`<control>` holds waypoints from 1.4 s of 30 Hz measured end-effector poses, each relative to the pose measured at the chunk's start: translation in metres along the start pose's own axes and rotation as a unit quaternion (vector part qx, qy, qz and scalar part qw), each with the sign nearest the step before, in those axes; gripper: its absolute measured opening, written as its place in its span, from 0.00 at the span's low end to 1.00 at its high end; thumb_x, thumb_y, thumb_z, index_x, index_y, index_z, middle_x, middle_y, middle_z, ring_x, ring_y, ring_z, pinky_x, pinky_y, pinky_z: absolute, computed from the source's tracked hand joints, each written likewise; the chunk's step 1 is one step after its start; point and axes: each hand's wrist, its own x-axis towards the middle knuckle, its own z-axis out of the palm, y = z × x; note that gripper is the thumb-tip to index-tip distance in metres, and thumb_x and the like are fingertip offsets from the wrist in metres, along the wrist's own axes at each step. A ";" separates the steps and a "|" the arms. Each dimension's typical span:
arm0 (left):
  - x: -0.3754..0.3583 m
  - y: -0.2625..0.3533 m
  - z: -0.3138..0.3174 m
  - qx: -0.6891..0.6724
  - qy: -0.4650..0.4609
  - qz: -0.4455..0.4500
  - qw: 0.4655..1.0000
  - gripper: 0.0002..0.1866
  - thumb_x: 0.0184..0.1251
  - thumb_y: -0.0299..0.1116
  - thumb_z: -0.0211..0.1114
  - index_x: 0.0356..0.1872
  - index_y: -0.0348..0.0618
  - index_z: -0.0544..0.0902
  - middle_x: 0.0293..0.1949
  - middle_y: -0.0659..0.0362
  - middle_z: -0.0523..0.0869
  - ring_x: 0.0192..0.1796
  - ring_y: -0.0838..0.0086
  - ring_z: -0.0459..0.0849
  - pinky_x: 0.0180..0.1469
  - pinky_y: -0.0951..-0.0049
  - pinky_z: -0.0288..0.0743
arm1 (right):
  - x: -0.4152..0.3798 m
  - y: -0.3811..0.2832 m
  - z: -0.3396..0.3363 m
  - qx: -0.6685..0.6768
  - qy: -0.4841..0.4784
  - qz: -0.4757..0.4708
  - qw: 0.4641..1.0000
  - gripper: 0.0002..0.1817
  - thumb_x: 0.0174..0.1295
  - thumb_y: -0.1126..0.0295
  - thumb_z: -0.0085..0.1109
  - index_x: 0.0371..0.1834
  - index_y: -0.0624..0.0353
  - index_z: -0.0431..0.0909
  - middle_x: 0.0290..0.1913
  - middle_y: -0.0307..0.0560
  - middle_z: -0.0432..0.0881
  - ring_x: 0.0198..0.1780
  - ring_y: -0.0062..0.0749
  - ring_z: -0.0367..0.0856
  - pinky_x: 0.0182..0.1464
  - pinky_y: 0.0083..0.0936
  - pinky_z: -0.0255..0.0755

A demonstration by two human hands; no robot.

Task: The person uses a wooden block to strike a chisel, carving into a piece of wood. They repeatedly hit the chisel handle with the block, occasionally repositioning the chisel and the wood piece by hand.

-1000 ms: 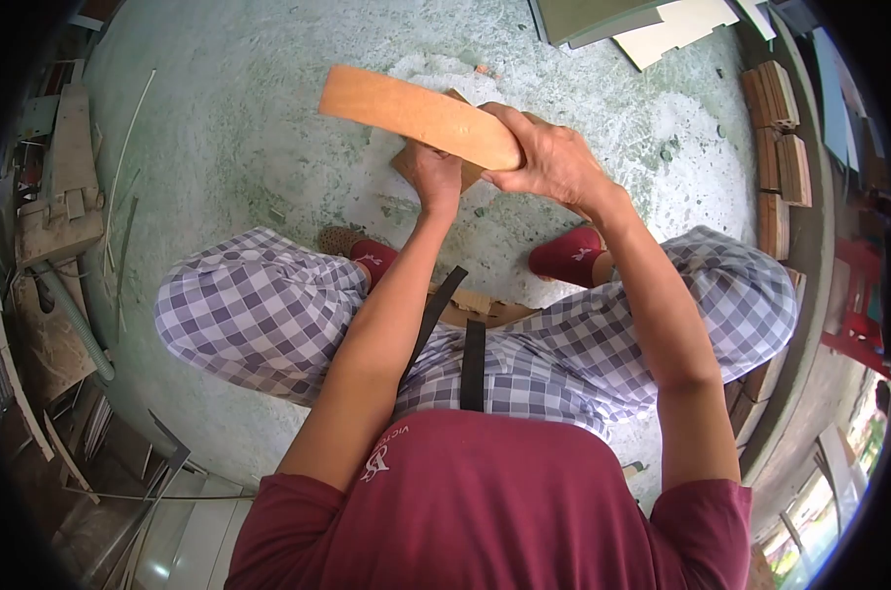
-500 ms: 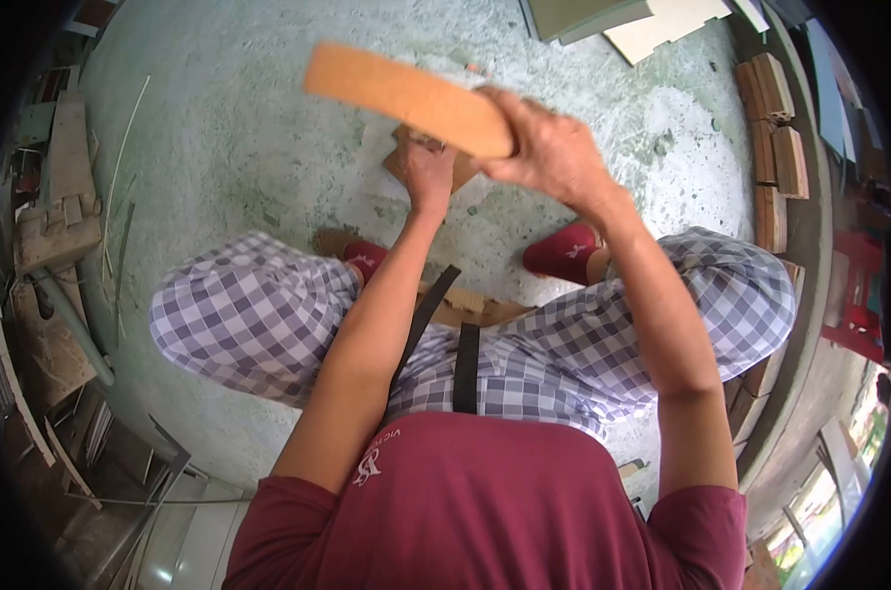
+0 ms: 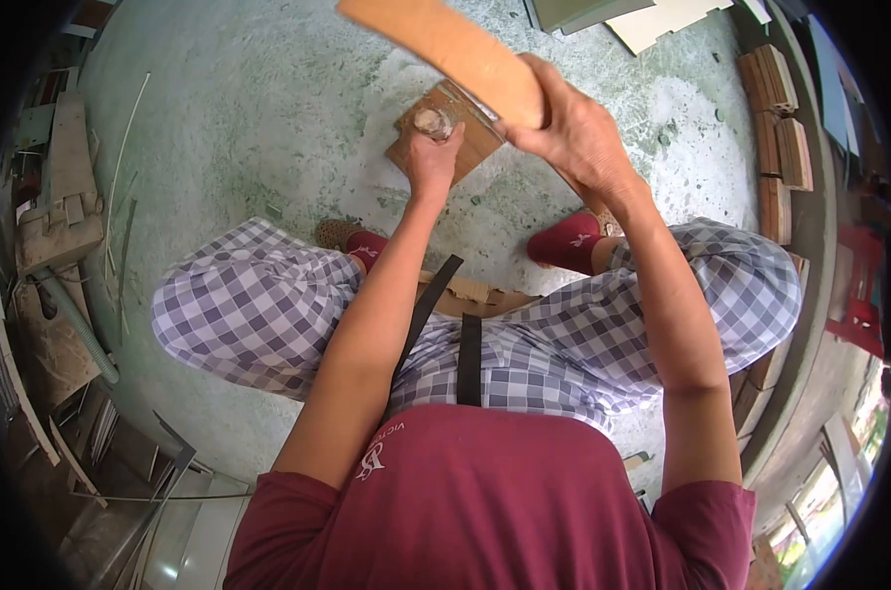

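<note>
My right hand grips one end of a flat, light orange-brown wooden board, raised and tilted toward the upper left. My left hand is closed around a pale, roundish object, too unclear to name. Under that hand lies a brown square wooden piece on the floor, turned like a diamond. The raised board hides part of the floor behind it, and its far end reaches the top edge of the view.
Stacked wooden blocks line the right wall. Flat panels lie at the top right. Wood scraps and a grey hose are at the left. My feet in red socks flank the floor area before me.
The board and my right hand have moved up and to the right, uncovering more of the square piece and the pale object at my left hand.
</note>
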 end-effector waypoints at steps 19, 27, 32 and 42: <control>0.006 -0.022 -0.014 -0.098 -0.001 0.073 0.992 0.13 0.53 0.32 0.74 0.32 0.34 0.81 0.29 0.56 0.85 0.30 0.72 0.81 0.38 0.69 0.74 | 0.012 0.000 0.005 0.030 0.045 0.010 0.998 0.45 0.47 0.39 0.64 0.66 0.55 0.65 0.42 0.63 0.83 0.44 0.51 0.85 0.52 0.40 0.78; 0.013 -0.020 -0.016 -0.084 -0.027 0.052 0.995 0.14 0.50 0.31 0.74 0.32 0.34 0.80 0.29 0.55 0.85 0.30 0.68 0.81 0.37 0.67 0.74 | 0.008 0.007 0.004 0.027 0.068 0.006 0.997 0.44 0.48 0.40 0.63 0.65 0.56 0.66 0.42 0.64 0.83 0.45 0.51 0.85 0.52 0.39 0.78; 0.018 -0.022 -0.013 -0.056 -0.028 0.089 0.994 0.16 0.49 0.33 0.75 0.34 0.33 0.81 0.29 0.52 0.85 0.34 0.61 0.84 0.41 0.64 0.76 | 0.010 0.003 0.002 0.037 0.071 0.006 0.997 0.44 0.48 0.40 0.63 0.65 0.56 0.66 0.42 0.64 0.83 0.45 0.51 0.85 0.52 0.39 0.79; 0.023 -0.007 -0.023 0.050 -0.111 0.078 0.989 0.15 0.52 0.35 0.74 0.34 0.35 0.83 0.31 0.54 0.87 0.34 0.67 0.85 0.40 0.67 0.75 | 0.008 -0.007 -0.001 0.052 0.054 0.019 0.997 0.42 0.47 0.43 0.67 0.63 0.55 0.68 0.46 0.55 0.83 0.47 0.46 0.84 0.51 0.38 0.78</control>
